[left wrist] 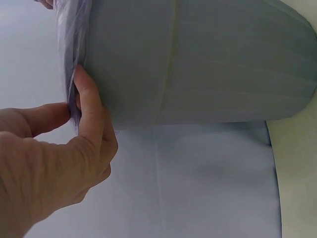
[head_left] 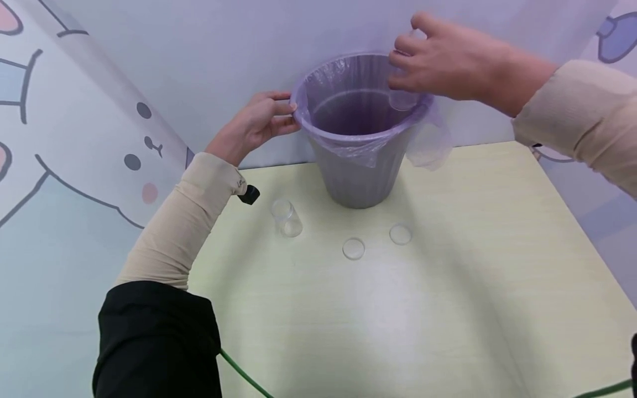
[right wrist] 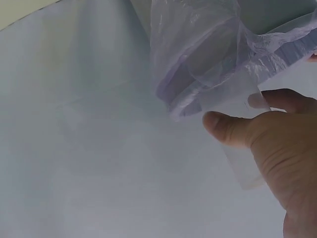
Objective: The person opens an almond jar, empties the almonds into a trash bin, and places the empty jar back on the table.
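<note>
A grey trash bin (head_left: 355, 171) stands on the table, with a thin purple plastic liner (head_left: 365, 152) folded over its rim. My left hand (head_left: 261, 121) pinches the liner-covered rim at the left, thumb on one side and fingers on the other in the left wrist view. Above the bin's right rim, my right hand (head_left: 438, 61) grips a clear plastic cylinder-shaped container (right wrist: 242, 166). The container's lower end (head_left: 404, 100) overlaps the rim in the head view. Part of the liner (right wrist: 198, 29) bunches beside it in the right wrist view.
Another clear cylindrical container (head_left: 287, 218) is on the table left of the bin. Two clear round lids, a left one (head_left: 353, 249) and a right one (head_left: 400, 234), lie in front. A pale wall (head_left: 269, 44) rises close behind the bin. Green cord (head_left: 244, 374) crosses the near edge.
</note>
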Available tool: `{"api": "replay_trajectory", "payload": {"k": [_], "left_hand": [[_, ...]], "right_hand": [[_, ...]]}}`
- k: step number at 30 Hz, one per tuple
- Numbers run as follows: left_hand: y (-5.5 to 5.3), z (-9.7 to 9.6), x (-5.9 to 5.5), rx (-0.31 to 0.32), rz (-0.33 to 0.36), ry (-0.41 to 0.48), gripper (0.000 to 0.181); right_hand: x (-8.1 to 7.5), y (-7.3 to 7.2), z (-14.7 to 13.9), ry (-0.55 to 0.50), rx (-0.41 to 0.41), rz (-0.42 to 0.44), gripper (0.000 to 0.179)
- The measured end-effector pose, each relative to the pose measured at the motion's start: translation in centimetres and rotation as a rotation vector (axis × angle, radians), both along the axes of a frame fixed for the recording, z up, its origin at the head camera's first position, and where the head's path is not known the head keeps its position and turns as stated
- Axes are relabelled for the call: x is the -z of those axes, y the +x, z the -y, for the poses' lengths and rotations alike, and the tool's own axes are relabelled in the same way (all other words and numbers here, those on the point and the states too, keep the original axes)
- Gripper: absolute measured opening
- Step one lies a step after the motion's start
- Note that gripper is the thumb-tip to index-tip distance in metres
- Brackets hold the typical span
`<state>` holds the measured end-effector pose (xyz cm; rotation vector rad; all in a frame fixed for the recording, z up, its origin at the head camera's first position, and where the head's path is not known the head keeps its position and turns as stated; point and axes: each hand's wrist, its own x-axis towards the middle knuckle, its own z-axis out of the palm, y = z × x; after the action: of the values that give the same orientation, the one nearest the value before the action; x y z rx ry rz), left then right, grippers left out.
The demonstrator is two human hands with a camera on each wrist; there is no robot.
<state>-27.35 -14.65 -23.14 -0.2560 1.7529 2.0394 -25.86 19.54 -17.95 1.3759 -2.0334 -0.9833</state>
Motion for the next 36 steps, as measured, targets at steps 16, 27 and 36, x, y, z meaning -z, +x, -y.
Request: {"api": "replay_trajectory", "payload": {"k": [16, 27, 36], "left_hand": [[-0.17, 0.21, 0.20, -0.011, -0.003, 0.012, 0.056], [-0.21, 0.19, 0.32, -0.010, -0.013, 0.001, 0.055], [-0.42, -0.04, 0.41, 0.007, -0.024, 0.004, 0.054]], "right_hand": [[0.15, -0.44, 0.67, -0.033, -0.069, 0.012, 0.044], [0.39, -0.48, 0.60, -0.056, -0.107, -0.006, 0.041], [0.16, -0.31, 0.49, -0.122, -0.005, 0.062, 0.046]]}}
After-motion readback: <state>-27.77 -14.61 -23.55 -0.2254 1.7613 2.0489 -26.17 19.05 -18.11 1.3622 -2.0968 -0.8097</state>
